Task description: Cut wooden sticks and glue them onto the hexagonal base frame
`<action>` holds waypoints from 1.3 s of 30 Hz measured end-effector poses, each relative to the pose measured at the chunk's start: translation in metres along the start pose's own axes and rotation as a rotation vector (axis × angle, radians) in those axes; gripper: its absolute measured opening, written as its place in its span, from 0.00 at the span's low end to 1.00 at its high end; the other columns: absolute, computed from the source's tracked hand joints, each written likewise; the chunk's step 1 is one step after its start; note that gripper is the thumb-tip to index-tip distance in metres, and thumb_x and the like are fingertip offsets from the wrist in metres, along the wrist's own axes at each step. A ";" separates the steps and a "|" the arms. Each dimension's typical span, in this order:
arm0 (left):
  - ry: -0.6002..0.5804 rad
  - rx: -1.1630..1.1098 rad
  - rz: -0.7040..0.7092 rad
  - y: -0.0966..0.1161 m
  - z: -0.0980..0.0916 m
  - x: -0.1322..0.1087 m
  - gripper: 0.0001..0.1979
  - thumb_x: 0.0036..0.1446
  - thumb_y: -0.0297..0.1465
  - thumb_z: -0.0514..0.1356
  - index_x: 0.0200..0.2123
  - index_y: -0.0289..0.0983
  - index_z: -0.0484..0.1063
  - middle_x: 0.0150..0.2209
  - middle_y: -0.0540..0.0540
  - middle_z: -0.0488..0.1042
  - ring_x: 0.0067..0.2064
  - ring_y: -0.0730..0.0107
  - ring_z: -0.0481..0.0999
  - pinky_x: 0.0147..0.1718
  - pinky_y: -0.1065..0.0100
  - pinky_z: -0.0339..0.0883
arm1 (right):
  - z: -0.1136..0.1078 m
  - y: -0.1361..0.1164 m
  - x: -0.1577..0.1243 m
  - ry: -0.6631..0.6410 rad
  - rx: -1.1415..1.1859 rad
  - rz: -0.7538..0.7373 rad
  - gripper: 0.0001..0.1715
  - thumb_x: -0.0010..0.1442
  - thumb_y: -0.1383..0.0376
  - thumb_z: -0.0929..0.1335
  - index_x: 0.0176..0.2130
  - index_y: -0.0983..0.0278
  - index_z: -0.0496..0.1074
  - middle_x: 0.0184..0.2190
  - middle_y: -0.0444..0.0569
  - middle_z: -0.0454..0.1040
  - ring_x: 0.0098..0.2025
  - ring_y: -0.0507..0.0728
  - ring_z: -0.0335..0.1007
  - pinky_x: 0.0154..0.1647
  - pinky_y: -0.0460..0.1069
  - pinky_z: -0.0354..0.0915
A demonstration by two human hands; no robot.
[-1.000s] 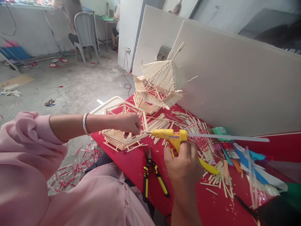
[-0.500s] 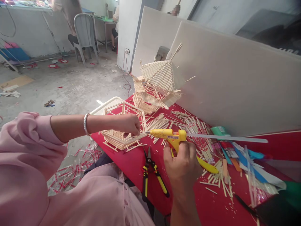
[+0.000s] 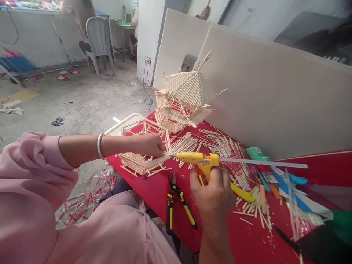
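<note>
My right hand (image 3: 213,187) is wrapped round the grip of a yellow hot glue gun (image 3: 199,159), with a long clear glue stick (image 3: 264,162) out of its back. The gun's metal nozzle points left and meets the corner of an open frame of pale wooden sticks (image 3: 132,165). Over that frame my left hand (image 3: 152,145) is closed, fingertips curled down at the nozzle; what they pinch is hidden. Black-and-yellow snips (image 3: 175,189) lie with blades apart on the red table (image 3: 189,216), between me and the frame.
Behind the frame stands a stick-built model with a pitched roof (image 3: 184,88). Loose sticks (image 3: 184,145) and packets (image 3: 264,172) cover the table's right side. White boards (image 3: 261,95) lean behind it. A grey chair (image 3: 99,40) and another person (image 3: 79,18) are further back.
The glue gun and my right hand have shifted very slightly right and down. My left hand has stayed in place over the stick frame.
</note>
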State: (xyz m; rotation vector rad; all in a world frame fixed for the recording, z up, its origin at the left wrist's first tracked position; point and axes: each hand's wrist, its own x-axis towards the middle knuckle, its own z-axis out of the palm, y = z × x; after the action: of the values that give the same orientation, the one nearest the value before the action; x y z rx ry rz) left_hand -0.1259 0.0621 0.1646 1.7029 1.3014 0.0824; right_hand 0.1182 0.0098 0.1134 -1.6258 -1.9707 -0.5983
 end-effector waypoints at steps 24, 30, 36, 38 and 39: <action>0.074 0.002 0.105 -0.009 0.007 0.001 0.12 0.52 0.29 0.57 0.18 0.35 0.67 0.16 0.52 0.68 0.18 0.78 0.68 0.20 0.73 0.60 | 0.003 -0.001 -0.004 -0.007 0.026 0.016 0.20 0.60 0.52 0.66 0.40 0.67 0.71 0.35 0.54 0.73 0.34 0.59 0.71 0.25 0.49 0.54; 0.115 -0.061 0.156 -0.017 0.011 0.005 0.10 0.51 0.31 0.59 0.20 0.35 0.69 0.17 0.52 0.68 0.20 0.77 0.69 0.20 0.73 0.59 | 0.004 -0.001 -0.006 0.007 0.021 0.014 0.21 0.60 0.51 0.67 0.40 0.67 0.71 0.35 0.54 0.74 0.33 0.59 0.71 0.24 0.49 0.55; 0.141 -0.060 0.150 -0.017 0.013 0.005 0.10 0.51 0.31 0.61 0.20 0.34 0.71 0.17 0.53 0.67 0.19 0.78 0.67 0.19 0.74 0.57 | 0.005 -0.003 -0.007 0.021 0.050 0.009 0.21 0.59 0.52 0.67 0.40 0.67 0.71 0.35 0.55 0.73 0.33 0.59 0.71 0.24 0.49 0.56; 0.143 -0.035 0.118 -0.016 0.012 0.004 0.10 0.52 0.32 0.61 0.22 0.34 0.73 0.18 0.52 0.69 0.20 0.77 0.68 0.19 0.73 0.58 | 0.004 -0.005 -0.006 0.018 0.092 0.015 0.20 0.59 0.52 0.67 0.40 0.67 0.72 0.34 0.54 0.73 0.32 0.59 0.70 0.26 0.50 0.58; 0.144 -0.018 0.098 -0.015 0.012 0.003 0.10 0.52 0.33 0.61 0.22 0.34 0.73 0.18 0.51 0.70 0.20 0.77 0.68 0.19 0.73 0.58 | 0.004 -0.005 -0.006 0.011 0.125 0.021 0.20 0.60 0.52 0.66 0.39 0.66 0.72 0.32 0.53 0.72 0.32 0.59 0.70 0.27 0.50 0.59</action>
State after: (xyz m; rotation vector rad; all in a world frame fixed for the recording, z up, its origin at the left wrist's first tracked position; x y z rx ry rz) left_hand -0.1286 0.0570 0.1460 1.7711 1.3169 0.2779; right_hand 0.1135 0.0069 0.1069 -1.5623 -1.9406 -0.4655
